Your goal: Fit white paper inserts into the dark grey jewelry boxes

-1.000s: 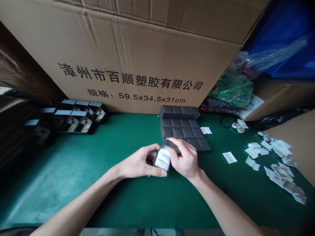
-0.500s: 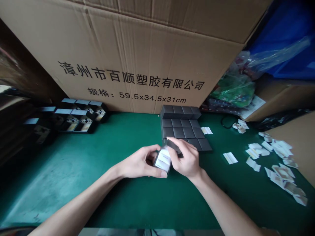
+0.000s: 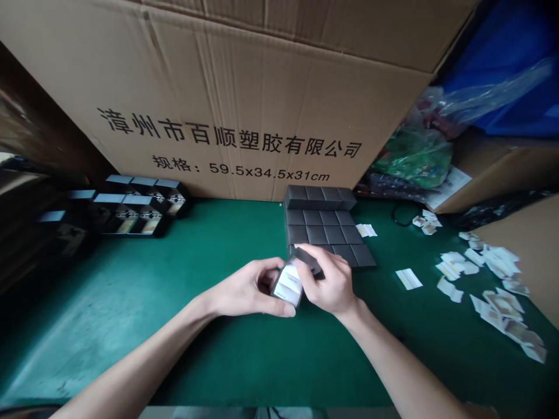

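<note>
Between my hands, above the front of the green table, is a small dark box with its lid raised and a white lining inside. My left hand grips the box from the left, thumb along its near edge. From the right, my right hand has its fingers closed on the lid; part of the lid is hidden behind them. Just beyond my hands stand rows of closed dark grey boxes, packed side by side, with a second layer at the back.
At the left, several open black boxes stand on the green table. White paper pieces lie scattered at the right. A large cardboard carton walls off the back. Plastic bags and a blue bin are at the far right.
Both hands keep the same hold on the box and its raised lid. The view has shifted very slightly; nothing else has visibly moved.
</note>
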Demonstrator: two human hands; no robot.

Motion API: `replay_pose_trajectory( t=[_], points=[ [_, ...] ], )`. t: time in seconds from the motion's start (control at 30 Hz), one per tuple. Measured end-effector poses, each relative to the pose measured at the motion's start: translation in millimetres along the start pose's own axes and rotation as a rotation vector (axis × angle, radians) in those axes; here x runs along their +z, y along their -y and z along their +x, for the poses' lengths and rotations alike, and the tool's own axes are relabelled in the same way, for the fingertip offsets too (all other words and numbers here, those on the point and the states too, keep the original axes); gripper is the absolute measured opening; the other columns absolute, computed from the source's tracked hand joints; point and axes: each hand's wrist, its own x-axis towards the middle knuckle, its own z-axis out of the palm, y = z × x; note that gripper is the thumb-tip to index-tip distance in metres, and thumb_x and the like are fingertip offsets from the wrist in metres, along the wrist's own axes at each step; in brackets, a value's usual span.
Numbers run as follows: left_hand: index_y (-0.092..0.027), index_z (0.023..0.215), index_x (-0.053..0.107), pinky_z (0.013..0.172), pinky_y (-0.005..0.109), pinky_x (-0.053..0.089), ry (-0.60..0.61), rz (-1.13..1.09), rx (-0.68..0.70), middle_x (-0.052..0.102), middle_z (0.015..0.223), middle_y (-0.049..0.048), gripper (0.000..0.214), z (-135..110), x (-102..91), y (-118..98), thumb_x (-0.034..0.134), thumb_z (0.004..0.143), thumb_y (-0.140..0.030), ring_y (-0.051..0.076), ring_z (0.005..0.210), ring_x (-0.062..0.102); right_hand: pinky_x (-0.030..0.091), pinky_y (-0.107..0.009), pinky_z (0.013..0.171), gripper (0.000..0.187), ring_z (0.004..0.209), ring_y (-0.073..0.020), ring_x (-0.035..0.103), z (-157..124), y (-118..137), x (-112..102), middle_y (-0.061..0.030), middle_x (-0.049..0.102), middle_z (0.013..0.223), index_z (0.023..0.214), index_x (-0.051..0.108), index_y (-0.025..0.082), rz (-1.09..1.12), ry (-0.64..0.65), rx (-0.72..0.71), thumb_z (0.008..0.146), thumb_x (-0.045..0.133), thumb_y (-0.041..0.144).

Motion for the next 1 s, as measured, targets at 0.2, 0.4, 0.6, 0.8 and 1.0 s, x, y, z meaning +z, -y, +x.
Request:
replay_pose_trajectory(
  t=[0.2, 0.4, 0.6, 0.8, 1.0],
  points=[
    [-0.017, 0.107, 0.060, 0.072, 0.030, 0.047, 0.001, -0.007, 0.021, 0.066, 0.091, 0.0010, 0.051, -0.2, -0.5, 2.0, 0.092, 0.074, -0.039, 0.013, 0.078, 0.057, 0.067, -0.026, 0.071, 0.013, 0.076, -0.0175, 0.080, -3.3, 3.6, 2.0, -0.0034, 0.082, 0.089, 0.107, 0.069, 0.021, -0.012, -0.011, 0.090, 0.097, 0.061, 0.018],
    [-0.017, 0.103, 0.061, 0.068, 0.026, 0.046, -0.030, -0.019, 0.039, 0.065, 0.086, -0.0009, 0.049, -1.1, 1.1, -1.3, 0.094, 0.072, -0.036, 0.013, 0.076, 0.058, 0.066, -0.028, 0.071, 0.019, 0.076, -0.0186, 0.080, -4.6, 4.3, 2.6, -0.0047, 0.082, 0.090, 0.110, 0.069, 0.021, -0.037, -0.004, 0.022, 0.095, 0.060, 0.013],
    [-0.017, 0.101, 0.063, 0.068, 0.025, 0.045, -0.068, 0.012, 0.065, 0.066, 0.085, -0.0009, 0.047, -0.7, 0.5, 1.4, 0.094, 0.071, -0.035, 0.012, 0.075, 0.057, 0.066, -0.029, 0.069, 0.023, 0.074, -0.0188, 0.080, -3.9, 5.6, 2.9, -0.0051, 0.082, 0.088, 0.114, 0.069, 0.019, -0.048, -0.019, -0.035, 0.095, 0.059, 0.008],
    [-0.016, 0.101, 0.063, 0.068, 0.026, 0.046, -0.077, 0.022, 0.062, 0.068, 0.086, 0.0008, 0.049, -0.6, 1.9, 1.4, 0.094, 0.070, -0.038, 0.013, 0.075, 0.059, 0.067, -0.029, 0.068, 0.025, 0.074, -0.0184, 0.080, -5.4, 4.9, 3.9, -0.0042, 0.082, 0.089, 0.118, 0.068, 0.020, -0.066, -0.040, -0.049, 0.096, 0.061, 0.009],
    [-0.016, 0.098, 0.062, 0.065, 0.025, 0.042, -0.044, -0.010, 0.034, 0.064, 0.084, -0.0012, 0.049, -1.1, 1.5, 1.0, 0.094, 0.070, -0.039, 0.011, 0.072, 0.055, 0.067, -0.029, 0.068, 0.023, 0.076, -0.0204, 0.081, -8.0, 0.9, 2.7, -0.0055, 0.083, 0.092, 0.119, 0.068, 0.020, -0.067, -0.027, -0.006, 0.097, 0.061, 0.016]
  ],
)
